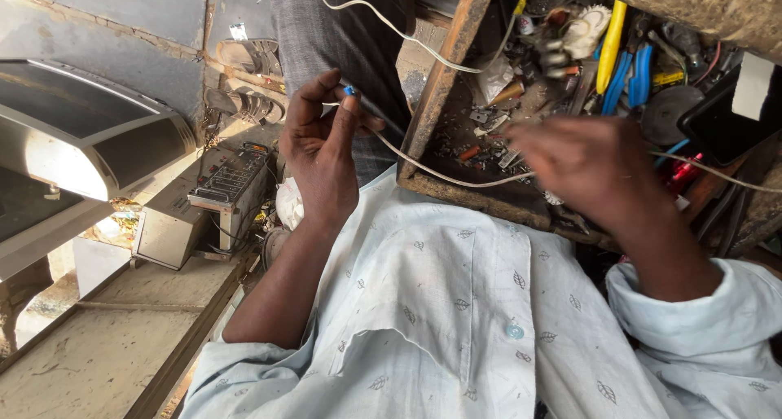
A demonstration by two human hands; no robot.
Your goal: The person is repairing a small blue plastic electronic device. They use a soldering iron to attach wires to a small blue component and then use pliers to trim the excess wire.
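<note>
Left hand [322, 146]: I log grip pinching small blue-tipped piece [349, 91] | right hand [590, 162]: blurred, grip state I cannot tell, on white wire [456, 179] | wooden tool tray [444, 85] far right.

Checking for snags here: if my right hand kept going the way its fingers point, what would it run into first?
The right hand points up into the wooden tool tray. Its first contact looks like the loose small parts on the tray floor, then the blue-handled pliers; the hand is blurred and depth is unclear.
</note>
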